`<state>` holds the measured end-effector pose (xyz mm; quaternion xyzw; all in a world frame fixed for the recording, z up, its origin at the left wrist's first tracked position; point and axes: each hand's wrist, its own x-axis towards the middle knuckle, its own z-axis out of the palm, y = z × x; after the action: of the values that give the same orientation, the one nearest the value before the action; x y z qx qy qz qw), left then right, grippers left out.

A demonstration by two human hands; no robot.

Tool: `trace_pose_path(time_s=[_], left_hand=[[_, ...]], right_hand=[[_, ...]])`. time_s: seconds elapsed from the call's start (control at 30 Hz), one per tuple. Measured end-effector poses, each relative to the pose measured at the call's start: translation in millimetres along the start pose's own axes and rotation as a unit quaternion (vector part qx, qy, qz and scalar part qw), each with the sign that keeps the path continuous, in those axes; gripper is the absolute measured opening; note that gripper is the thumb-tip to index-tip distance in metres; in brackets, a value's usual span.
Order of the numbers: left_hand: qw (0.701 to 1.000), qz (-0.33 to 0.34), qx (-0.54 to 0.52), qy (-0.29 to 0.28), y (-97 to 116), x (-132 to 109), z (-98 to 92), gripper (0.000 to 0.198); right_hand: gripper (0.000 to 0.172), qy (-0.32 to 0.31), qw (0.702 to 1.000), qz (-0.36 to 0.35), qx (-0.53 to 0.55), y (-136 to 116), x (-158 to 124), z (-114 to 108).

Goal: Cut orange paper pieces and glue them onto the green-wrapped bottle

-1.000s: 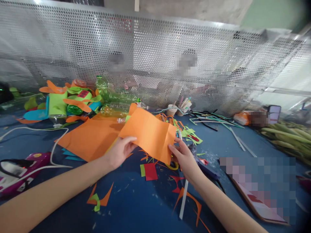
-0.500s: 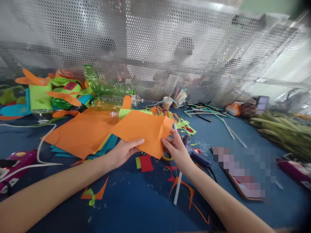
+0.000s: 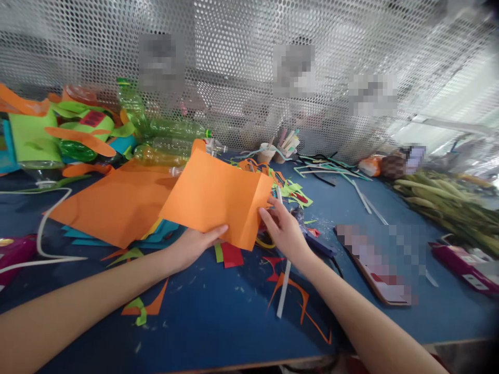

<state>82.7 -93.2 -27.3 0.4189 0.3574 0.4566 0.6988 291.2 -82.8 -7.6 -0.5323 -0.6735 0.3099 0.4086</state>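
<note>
An orange sheet (image 3: 210,195) is held up above the blue table (image 3: 218,322), its right side folded into a narrow flap. My left hand (image 3: 195,248) pinches its lower edge, thumb on the front and fingers hidden behind. At the folded right edge, my right hand (image 3: 284,228) grips the flap between thumb and fingers. Beneath the sheet lie a red paper piece (image 3: 233,255) and a yellow ring, partly covered. A larger orange sheet (image 3: 117,202) rests on blue sheets (image 3: 88,239) to the left.
Plastic bottles (image 3: 171,130) and paper-covered bottle crafts (image 3: 37,132) stand back left. A glue gun (image 3: 319,244) and a phone (image 3: 370,265) lie right of my right hand. Cups of sticks (image 3: 286,148) stand by the mesh; scraps (image 3: 142,311) are scattered in front.
The view has shifted, so most table items appear farther left and higher. The held sheet now faces the camera more, its fold more visible. Both hands keep their hold.
</note>
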Motion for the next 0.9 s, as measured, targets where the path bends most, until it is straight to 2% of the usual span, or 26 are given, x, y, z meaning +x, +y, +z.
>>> trace_pose_path(time_s=[0.07,0.13,0.27,0.37,0.4,0.53,0.6,0.73,0.83,0.9], left_hand=[[1.0,0.004,-0.018,0.016,-2,2,-3.7,0.049],[0.999,-0.001,-0.028,0.029,-6,5,-8.4,0.039],[0.998,-0.02,-0.024,0.053,-10,11,-16.3,0.034],[0.998,-0.011,-0.035,0.047,-9,15,-18.5,0.034],[0.998,0.002,-0.041,0.05,-7,15,-18.3,0.034],[0.991,0.073,-0.055,0.095,2,15,-13.3,0.038],[0.99,0.082,-0.059,0.095,7,15,-10.3,0.043],[0.991,0.087,-0.062,0.083,9,17,-9.3,0.044],[0.99,0.085,-0.078,0.081,7,19,-11.2,0.04],[0.992,0.062,-0.091,0.068,7,20,-11.7,0.036]], right_hand=[[0.024,0.019,0.982,-0.032,-0.185,2,1,-7],[0.021,0.008,0.944,-0.061,-0.325,4,1,-10],[0.025,-0.013,0.878,-0.091,-0.47,6,-3,-5],[0.027,-0.012,0.849,-0.061,-0.524,7,-6,1],[0.026,-0.011,0.856,-0.045,-0.515,9,-6,2],[0.021,0.017,0.916,0.007,-0.401,13,-6,0],[0.021,0.028,0.93,0.023,-0.365,14,-5,-5],[0.026,0.017,0.987,0.079,-0.137,9,1,-13],[0.034,-0.025,0.996,0.087,-0.005,-1,2,-10],[0.032,-0.061,0.988,0.087,0.109,-8,0,-5]])
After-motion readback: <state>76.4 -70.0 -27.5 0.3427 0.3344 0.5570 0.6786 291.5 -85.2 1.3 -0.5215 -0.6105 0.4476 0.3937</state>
